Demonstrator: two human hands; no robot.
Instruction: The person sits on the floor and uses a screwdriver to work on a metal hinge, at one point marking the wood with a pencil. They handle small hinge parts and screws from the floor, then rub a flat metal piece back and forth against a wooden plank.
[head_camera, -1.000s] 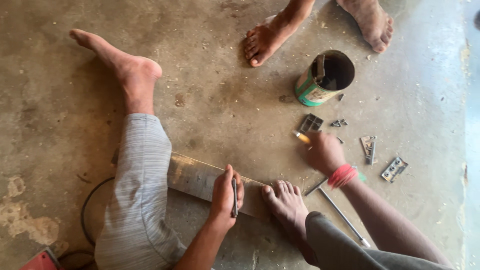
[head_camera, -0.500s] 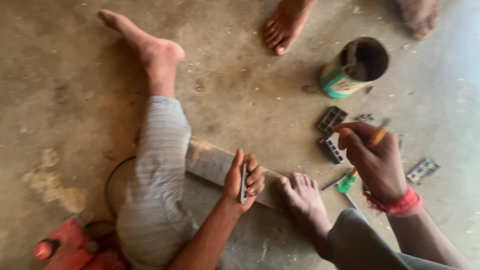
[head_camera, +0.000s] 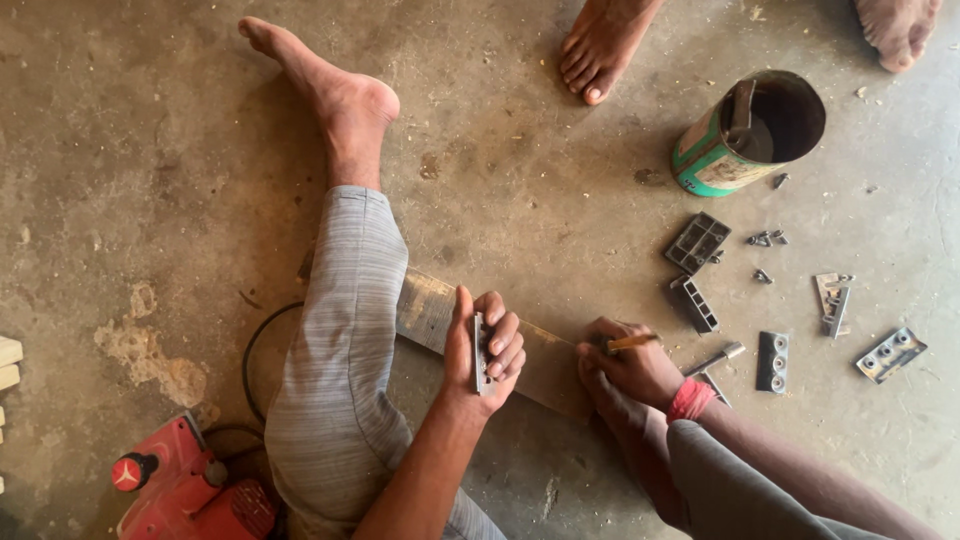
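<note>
Sitting on a dusty concrete floor (head_camera: 150, 150), pinning a long wooden plank (head_camera: 545, 365) under a striped trouser leg (head_camera: 340, 350) and a bare foot. Lying flat and angled across the floor, looking stiff, fairly heavy and rough enough not to slide; probably best gripped along the bare stretch between the two hands, near the edges.

Curling the left hand (head_camera: 485, 350) closed around a small flat metal hinge plate (head_camera: 479, 352), holding it edge-on against the plank's top face: rigid, light, likely slippery, safest pinched by its long edges. Closing the right hand (head_camera: 635, 365), red band at the wrist, around a yellow pencil (head_camera: 630, 343) at the plank's near end: thin, light, easy to snap.

Lying loose to the right: more hinge plates (head_camera: 890, 352), dark plastic pieces (head_camera: 697, 243), small screws (head_camera: 766, 238), beside a tipped green tin (head_camera: 745, 135).

Hiding the plank's far end under the leg; cutting off a red power tool (head_camera: 185, 490) at the bottom edge. Showing only another person's toes at the top. Pencil tip too small to place.
</note>
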